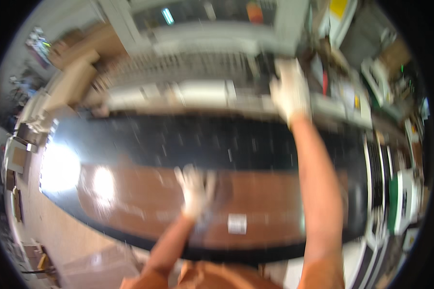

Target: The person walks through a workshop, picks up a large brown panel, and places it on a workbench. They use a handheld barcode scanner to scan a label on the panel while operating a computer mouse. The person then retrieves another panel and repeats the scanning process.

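A long, glossy brown panel [265,200] with a white label [237,224] lies on a black worktop [217,139]. My left hand [194,190], in a white glove, rests on the panel or just over it with its fingers apart. My right hand [291,91], gloved in white too, reaches out beyond the worktop's far edge toward the machine's back part. Motion smears its fingers, so whether they hold anything is not visible. A dark, blurred shape [264,72] is just left of that hand.
Behind the worktop runs a pale machine frame [207,94] with a blurred slatted part. Cardboard-coloured boxes [77,77] stand at the far left. White and black strips [378,168] and a green-and-white item [401,202] are stacked at the right. Bright reflections glare on the worktop's left end.
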Demonstrator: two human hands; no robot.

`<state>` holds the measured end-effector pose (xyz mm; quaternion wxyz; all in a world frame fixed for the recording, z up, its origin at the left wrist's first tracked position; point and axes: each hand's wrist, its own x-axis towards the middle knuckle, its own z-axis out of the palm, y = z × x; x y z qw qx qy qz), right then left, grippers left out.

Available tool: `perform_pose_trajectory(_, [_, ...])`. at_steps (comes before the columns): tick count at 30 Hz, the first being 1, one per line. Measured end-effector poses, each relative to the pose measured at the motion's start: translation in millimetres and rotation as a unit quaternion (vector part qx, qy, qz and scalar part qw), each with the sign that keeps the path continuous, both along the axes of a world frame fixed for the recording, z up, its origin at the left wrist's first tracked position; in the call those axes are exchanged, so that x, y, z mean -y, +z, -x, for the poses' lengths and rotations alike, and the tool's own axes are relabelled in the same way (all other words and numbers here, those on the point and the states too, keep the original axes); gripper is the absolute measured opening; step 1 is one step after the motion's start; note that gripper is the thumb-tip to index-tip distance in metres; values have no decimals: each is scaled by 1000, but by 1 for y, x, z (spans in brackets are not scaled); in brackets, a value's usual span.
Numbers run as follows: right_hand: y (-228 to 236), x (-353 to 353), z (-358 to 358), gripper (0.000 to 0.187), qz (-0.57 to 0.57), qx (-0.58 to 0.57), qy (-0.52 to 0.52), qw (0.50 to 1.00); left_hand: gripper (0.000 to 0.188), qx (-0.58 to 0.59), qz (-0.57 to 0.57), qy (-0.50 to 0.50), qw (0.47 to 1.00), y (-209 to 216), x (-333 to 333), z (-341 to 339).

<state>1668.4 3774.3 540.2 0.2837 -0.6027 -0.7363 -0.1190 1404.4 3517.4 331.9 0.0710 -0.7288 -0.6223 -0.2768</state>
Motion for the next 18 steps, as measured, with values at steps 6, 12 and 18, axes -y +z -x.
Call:
perform_pose_trajectory(6, [-1, 14, 7, 43, 32, -62, -14, 997, 21, 78, 20, 1, 997, 4, 2, -6])
perform_pose_trajectory(12, [1, 11, 5, 41, 31, -65, -1, 997, 16, 64, 48, -1, 997, -13, 3, -4])
perform_pose_trajectory(18, [9, 12, 10, 43, 68, -58, -17, 996, 16, -5, 25, -33, 999, 2, 0, -1])
